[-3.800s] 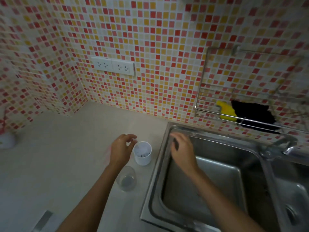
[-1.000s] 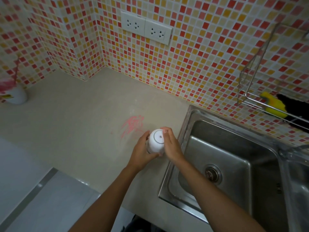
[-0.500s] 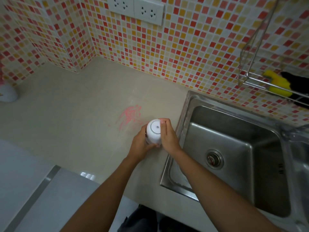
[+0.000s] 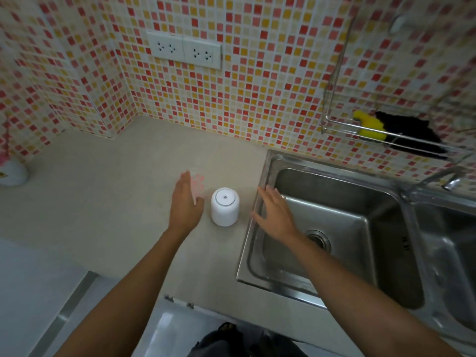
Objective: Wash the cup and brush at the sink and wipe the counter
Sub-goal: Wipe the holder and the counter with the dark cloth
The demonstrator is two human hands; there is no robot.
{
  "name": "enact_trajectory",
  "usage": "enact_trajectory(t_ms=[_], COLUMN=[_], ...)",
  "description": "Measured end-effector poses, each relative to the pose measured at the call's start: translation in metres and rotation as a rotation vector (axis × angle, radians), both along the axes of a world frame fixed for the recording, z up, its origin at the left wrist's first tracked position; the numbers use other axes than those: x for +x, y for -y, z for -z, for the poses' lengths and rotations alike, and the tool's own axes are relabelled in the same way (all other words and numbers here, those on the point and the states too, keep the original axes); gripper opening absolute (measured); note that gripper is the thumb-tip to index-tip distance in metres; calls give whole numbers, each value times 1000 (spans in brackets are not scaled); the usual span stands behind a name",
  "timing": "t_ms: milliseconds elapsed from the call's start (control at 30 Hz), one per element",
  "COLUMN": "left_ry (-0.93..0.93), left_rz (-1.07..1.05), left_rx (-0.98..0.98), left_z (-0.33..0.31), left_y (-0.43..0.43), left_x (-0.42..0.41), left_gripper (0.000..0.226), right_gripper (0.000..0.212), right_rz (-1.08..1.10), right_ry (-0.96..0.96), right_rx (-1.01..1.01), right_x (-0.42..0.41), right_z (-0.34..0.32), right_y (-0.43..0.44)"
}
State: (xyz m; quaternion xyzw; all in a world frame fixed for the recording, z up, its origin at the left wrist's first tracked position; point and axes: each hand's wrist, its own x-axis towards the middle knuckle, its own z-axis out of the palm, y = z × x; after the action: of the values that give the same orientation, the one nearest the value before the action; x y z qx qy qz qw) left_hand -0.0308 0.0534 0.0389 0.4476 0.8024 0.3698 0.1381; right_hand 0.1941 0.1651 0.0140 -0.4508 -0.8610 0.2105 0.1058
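A white cup (image 4: 224, 206) stands upside down on the beige counter (image 4: 110, 202), just left of the steel sink (image 4: 334, 222). My left hand (image 4: 186, 202) is open a little to the left of the cup, apart from it and partly over a pink smear (image 4: 198, 182) on the counter. My right hand (image 4: 274, 213) is open over the sink's left rim, to the right of the cup, holding nothing. No brush shows in this view.
A wire rack (image 4: 386, 130) on the tiled wall holds a yellow sponge (image 4: 368, 126) and a black cloth (image 4: 409, 135). A tap (image 4: 443, 177) stands behind the sink. A white pot (image 4: 11, 172) sits at far left. Wall sockets (image 4: 184, 51) are above the counter.
Both hands held the upturned white cup just above the counter half a second ago. Now the cup stands on the counter and both hands have let go and moved apart.
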Motion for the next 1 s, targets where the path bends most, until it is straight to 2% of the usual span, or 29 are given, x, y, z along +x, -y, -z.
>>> enact_trajectory(t_ms=[100, 267, 367, 567, 733, 767, 833, 933, 1000], left_ry=[-130, -318, -399, -519, -665, -664, -669, -753, -784], left_rz=[13, 205, 306, 482, 492, 500, 511, 475, 472], left_rx=[65, 155, 177, 257, 111, 74, 13, -6, 21], left_z=[-20, -54, -73, -120, -120, -120, -135, -134, -125], left_y=[-18, -63, -99, -159, -178, -180, -255, -257, -250], left_x=[20, 89, 139, 209, 216, 214, 249, 240, 237], left_gripper=[64, 64, 65, 63, 69, 72, 76, 76, 77], right_gripper=[83, 83, 82, 69, 63, 65, 70, 79, 82], right_rz=[36, 180, 268, 351, 395, 413, 500, 518, 468], right_ry=[138, 164, 104, -114, -108, -73, -5, 131, 143], right_rx=[76, 211, 271, 529, 465, 413, 325, 139, -44], right_x=[41, 105, 136, 163, 162, 164, 205, 205, 197], right_z=[8, -20, -54, -136, -161, -164, -187, -194, -200], right_y=[-3, -23, -41, -82, -111, -116, -195, -211, -213])
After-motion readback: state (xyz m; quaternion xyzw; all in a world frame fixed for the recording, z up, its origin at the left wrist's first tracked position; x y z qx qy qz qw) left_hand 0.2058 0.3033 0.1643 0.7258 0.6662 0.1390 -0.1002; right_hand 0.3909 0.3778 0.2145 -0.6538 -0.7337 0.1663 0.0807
